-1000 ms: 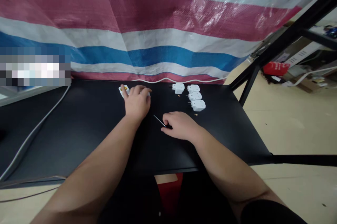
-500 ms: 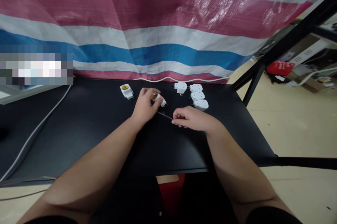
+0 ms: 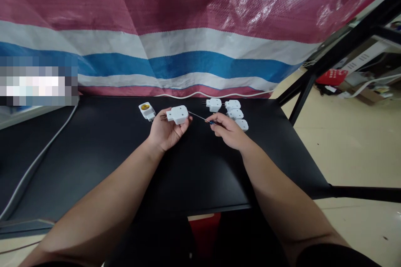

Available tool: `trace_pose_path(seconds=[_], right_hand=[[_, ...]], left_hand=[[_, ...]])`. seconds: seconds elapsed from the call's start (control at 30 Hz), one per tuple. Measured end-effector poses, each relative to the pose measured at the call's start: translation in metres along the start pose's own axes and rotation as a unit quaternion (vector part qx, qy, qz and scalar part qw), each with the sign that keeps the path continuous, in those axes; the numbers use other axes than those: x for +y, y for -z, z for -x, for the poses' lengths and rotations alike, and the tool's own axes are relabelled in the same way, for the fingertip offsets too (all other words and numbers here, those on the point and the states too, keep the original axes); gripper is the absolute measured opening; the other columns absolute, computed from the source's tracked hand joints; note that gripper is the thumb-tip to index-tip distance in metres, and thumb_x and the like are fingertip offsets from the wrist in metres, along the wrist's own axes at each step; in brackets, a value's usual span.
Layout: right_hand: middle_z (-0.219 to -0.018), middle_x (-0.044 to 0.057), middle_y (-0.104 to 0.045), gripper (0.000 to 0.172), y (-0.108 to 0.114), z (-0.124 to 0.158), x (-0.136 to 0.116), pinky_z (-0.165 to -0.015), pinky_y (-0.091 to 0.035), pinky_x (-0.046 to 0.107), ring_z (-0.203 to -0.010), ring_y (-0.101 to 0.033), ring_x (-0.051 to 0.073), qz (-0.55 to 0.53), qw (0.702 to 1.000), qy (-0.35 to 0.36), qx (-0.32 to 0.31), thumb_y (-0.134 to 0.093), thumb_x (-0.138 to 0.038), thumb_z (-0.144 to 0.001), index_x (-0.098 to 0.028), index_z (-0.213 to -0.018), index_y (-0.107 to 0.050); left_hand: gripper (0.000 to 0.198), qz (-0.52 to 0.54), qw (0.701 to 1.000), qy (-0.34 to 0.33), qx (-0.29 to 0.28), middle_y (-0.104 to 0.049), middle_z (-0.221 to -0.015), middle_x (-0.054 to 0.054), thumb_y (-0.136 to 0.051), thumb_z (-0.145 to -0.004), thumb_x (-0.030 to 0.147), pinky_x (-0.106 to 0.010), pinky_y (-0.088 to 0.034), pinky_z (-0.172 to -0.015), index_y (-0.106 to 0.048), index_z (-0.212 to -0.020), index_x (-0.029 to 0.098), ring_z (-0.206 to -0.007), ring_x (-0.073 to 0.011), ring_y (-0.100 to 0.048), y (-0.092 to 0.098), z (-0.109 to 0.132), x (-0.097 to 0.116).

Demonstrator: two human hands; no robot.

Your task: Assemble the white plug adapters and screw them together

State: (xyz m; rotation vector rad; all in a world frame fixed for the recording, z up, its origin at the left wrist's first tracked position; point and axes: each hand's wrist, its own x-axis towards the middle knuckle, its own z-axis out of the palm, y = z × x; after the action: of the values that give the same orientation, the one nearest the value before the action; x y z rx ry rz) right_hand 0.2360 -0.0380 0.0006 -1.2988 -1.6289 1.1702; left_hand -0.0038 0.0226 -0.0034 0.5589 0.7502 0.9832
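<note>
My left hand (image 3: 166, 136), palm up, holds a white plug-in lamp socket (image 3: 178, 114); its pins point left and its back face with two small holes is up. A screwdriver (image 3: 200, 117) is gripped in my right hand (image 3: 228, 130), its thin shaft pointing left with the tip close to the socket's right end. Whether the tip touches cannot be made out. Another lamp socket (image 3: 146, 110), gold-coloured opening up, lies just left of my left hand. Beyond my right hand lie several more white sockets (image 3: 232, 104), backs up and pins to the left, one (image 3: 214, 105) apart from the others.
The black table (image 3: 194, 175) ends at a striped plastic sheet (image 3: 175, 64) behind, with a white cable (image 3: 200, 94) along its foot. A grey cable (image 3: 40, 156) crosses the left side. A black metal frame (image 3: 305, 95) stands at the right.
My left hand has picked up the lamp socket and turned it over, so its gold-coloured opening no longer shows. My right hand has raised the screwdriver toward the socket.
</note>
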Motion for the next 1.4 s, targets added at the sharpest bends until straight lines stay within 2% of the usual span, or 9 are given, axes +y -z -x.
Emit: trace_pose_path(seconds=[0.1,0.2,0.5,0.7,0.83,1.03,1.17,1.27,1.4], right_hand=[[-0.098,0.004,-0.067,0.030,0.000,0.000,-0.001,-0.073,-0.049,0.031,-0.082,-0.059,0.016,0.035,0.998,0.032,0.052,-0.061,-0.036,-0.100,-0.022,-0.124,-0.074],[-0.092,0.004,-0.068,0.032,0.000,0.000,-0.001,-0.070,-0.048,0.032,-0.078,-0.058,0.016,0.017,0.996,0.038,0.081,-0.063,-0.041,-0.099,-0.021,-0.120,-0.076],[-0.080,-0.002,-0.062,0.019,-0.003,-0.001,0.009,-0.065,-0.045,0.030,-0.069,-0.055,0.013,-0.037,0.996,0.058,0.056,-0.064,-0.038,-0.098,-0.021,-0.105,-0.066],[-0.074,-0.004,-0.058,0.016,-0.006,-0.002,0.012,-0.058,-0.042,0.028,-0.061,-0.049,0.010,-0.116,0.991,0.029,0.062,-0.065,-0.038,-0.097,-0.023,-0.102,-0.063],[-0.068,-0.005,-0.057,0.020,-0.009,-0.005,0.008,-0.052,-0.035,0.026,-0.054,-0.043,0.008,-0.153,0.987,0.002,0.055,-0.069,-0.040,-0.096,-0.022,-0.101,-0.064],[-0.055,-0.006,-0.051,0.023,-0.008,-0.005,0.000,-0.042,-0.021,0.023,-0.042,-0.029,0.007,-0.242,0.962,-0.122,0.019,-0.059,-0.042,-0.106,-0.021,-0.100,-0.064],[-0.051,-0.008,-0.038,0.039,-0.008,0.001,-0.005,-0.039,-0.015,0.025,-0.040,-0.022,0.006,-0.218,0.955,-0.197,-0.038,-0.054,-0.052,-0.109,-0.020,-0.090,-0.065],[-0.056,-0.009,-0.030,0.040,-0.007,0.001,-0.004,-0.044,-0.014,0.025,-0.046,-0.020,0.006,-0.194,0.963,-0.187,-0.031,-0.062,-0.050,-0.107,-0.019,-0.082,-0.063],[-0.060,-0.010,-0.028,0.034,-0.002,-0.002,0.002,-0.048,-0.015,0.026,-0.051,-0.020,0.006,-0.178,0.974,-0.138,0.000,-0.074,-0.047,-0.098,-0.020,-0.083,-0.062]], left_hand=[[0.019,-0.032,0.998,-0.048,0.013,-0.074,-0.092,-0.009,-0.064,-0.086,0.037,-0.037,-0.067,-0.089,-0.066,-0.095,0.021,-0.093,-0.0230,-0.076,0.002,-0.001,0.003],[0.015,-0.043,0.995,-0.081,0.038,-0.073,-0.089,-0.006,-0.064,-0.077,0.027,-0.037,-0.066,-0.093,-0.062,-0.091,0.022,-0.088,-0.0198,-0.075,0.004,-0.002,0.004],[0.037,-0.104,0.990,-0.063,0.071,-0.077,-0.095,-0.007,-0.055,-0.067,0.027,-0.033,-0.060,-0.066,-0.061,-0.104,0.023,-0.088,-0.0235,-0.078,-0.001,0.000,0.001],[0.036,-0.194,0.975,-0.105,0.025,-0.075,-0.094,-0.006,-0.053,-0.072,0.031,-0.035,-0.056,-0.067,-0.055,-0.106,0.024,-0.088,-0.0246,-0.076,0.001,0.000,-0.002],[0.037,-0.166,0.980,-0.107,-0.014,-0.077,-0.098,-0.007,-0.059,-0.073,0.028,-0.030,-0.048,-0.056,-0.055,-0.109,0.023,-0.086,-0.0240,-0.074,0.002,0.001,-0.005],[0.038,-0.117,0.978,-0.149,-0.083,-0.077,-0.097,-0.004,-0.065,-0.070,0.020,-0.032,-0.060,-0.075,-0.059,-0.107,0.020,-0.080,-0.0197,-0.077,0.002,0.001,-0.009],[0.035,-0.125,0.972,-0.165,-0.109,-0.079,-0.103,-0.007,-0.069,-0.073,0.018,-0.031,-0.062,-0.075,-0.059,-0.107,0.019,-0.079,-0.0197,-0.078,0.004,0.003,-0.010],[0.031,-0.157,0.965,-0.162,-0.131,-0.080,-0.103,-0.007,-0.076,-0.082,0.021,-0.030,-0.062,-0.074,-0.059,-0.107,0.019,-0.080,-0.0185,-0.078,0.005,0.006,-0.011],[0.033,-0.175,0.964,-0.137,-0.147,-0.079,-0.099,-0.008,-0.083,-0.083,0.025,-0.025,-0.060,-0.064,-0.062,-0.106,0.018,-0.072,-0.0164,-0.075,0.003,0.009,-0.011]])
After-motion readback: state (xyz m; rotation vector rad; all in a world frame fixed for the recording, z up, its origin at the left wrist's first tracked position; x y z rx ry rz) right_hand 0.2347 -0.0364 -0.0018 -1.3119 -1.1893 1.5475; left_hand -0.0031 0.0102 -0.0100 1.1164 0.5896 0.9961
